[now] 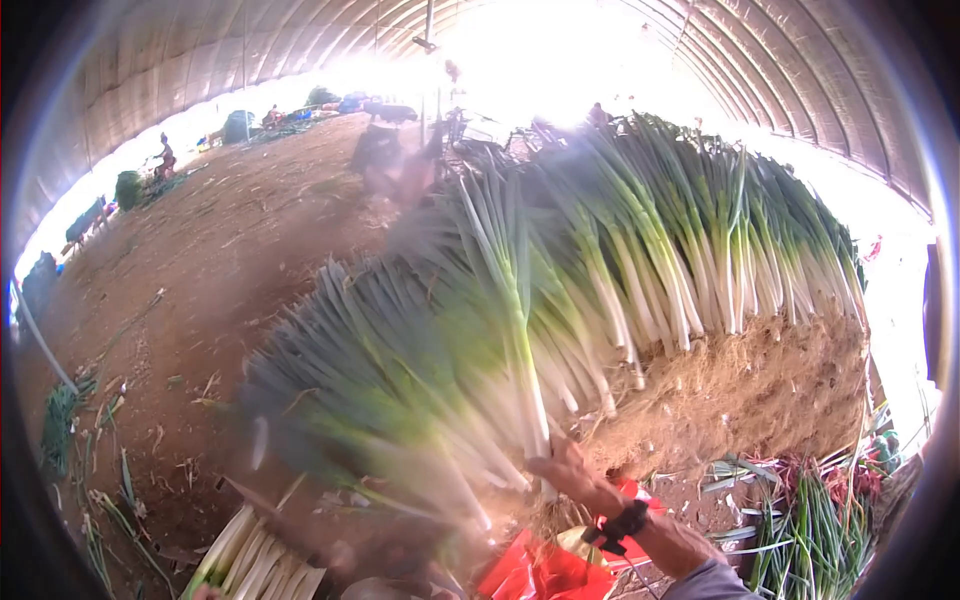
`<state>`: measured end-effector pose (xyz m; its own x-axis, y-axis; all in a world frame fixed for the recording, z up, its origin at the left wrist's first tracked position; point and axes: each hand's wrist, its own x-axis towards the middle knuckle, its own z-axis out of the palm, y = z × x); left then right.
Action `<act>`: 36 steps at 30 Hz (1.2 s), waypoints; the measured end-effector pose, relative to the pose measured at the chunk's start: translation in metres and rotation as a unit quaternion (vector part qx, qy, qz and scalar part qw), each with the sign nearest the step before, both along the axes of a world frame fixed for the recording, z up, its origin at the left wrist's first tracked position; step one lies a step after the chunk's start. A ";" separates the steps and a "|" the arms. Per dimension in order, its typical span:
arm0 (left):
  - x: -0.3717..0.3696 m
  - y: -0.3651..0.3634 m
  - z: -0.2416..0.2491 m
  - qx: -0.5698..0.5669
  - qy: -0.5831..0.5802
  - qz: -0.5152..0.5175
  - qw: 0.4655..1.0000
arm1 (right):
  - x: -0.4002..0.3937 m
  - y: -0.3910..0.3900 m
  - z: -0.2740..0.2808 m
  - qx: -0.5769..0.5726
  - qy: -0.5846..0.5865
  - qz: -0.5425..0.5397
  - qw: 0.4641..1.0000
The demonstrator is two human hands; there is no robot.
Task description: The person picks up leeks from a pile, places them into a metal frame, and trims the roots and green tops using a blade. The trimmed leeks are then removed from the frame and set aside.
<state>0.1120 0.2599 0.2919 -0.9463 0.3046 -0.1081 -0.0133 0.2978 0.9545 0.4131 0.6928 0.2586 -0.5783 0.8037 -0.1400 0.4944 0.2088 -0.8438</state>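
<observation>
My right hand (565, 468), with a dark band on its wrist, is closed around the white lower end of a long leek (520, 335). This leek leans up and away over the big pile of leeks (400, 390), its green leaves at the top. At the lower left edge lies a bunch of pale leek stalks (255, 560). A small skin-coloured patch beside it may be my left hand (206, 593); its fingers cannot be made out. Blur hides part of the near pile.
Rooty leek ends form a brown bank (740, 395) at right. Red plastic (545, 570) lies below my right wrist. Loose green leaves (815, 535) heap at lower right. Bare soil (220, 270) stretches left, with a distant person (165, 158). A curved tunnel roof (250, 50) arches overhead.
</observation>
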 end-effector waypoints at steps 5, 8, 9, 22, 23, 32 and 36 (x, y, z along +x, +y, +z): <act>0.041 0.114 0.042 0.115 -0.040 -0.210 0.970 | -0.018 -0.076 -0.009 -0.126 0.044 -0.040 0.990; 0.071 0.175 -0.019 0.160 -0.076 -0.320 0.931 | -0.012 -0.112 -0.017 -0.098 0.069 -0.003 0.993; 0.081 0.192 -0.042 0.159 -0.170 -0.318 0.919 | -0.010 -0.119 -0.010 -0.169 0.026 0.006 0.985; 0.142 0.248 -0.091 0.215 -0.414 -0.306 0.830 | 0.009 -0.167 -0.016 -0.295 0.086 0.004 0.952; 0.141 0.248 -0.093 0.214 -0.405 -0.308 0.834 | 0.005 -0.163 -0.016 -0.285 0.105 -0.004 0.953; 0.140 0.240 -0.080 0.148 -0.409 -0.311 0.845 | 0.001 -0.164 -0.039 -0.373 0.167 -0.035 0.912; 0.142 0.243 -0.090 0.158 -0.404 -0.321 0.842 | 0.002 -0.173 -0.036 -0.358 0.133 -0.043 0.923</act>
<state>0.2540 0.5028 0.2017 -0.2332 0.8595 -0.4549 -0.6298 0.2229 0.7441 0.4152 0.5194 0.2223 -0.6081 0.6042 -0.5149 0.2379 -0.4801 -0.8443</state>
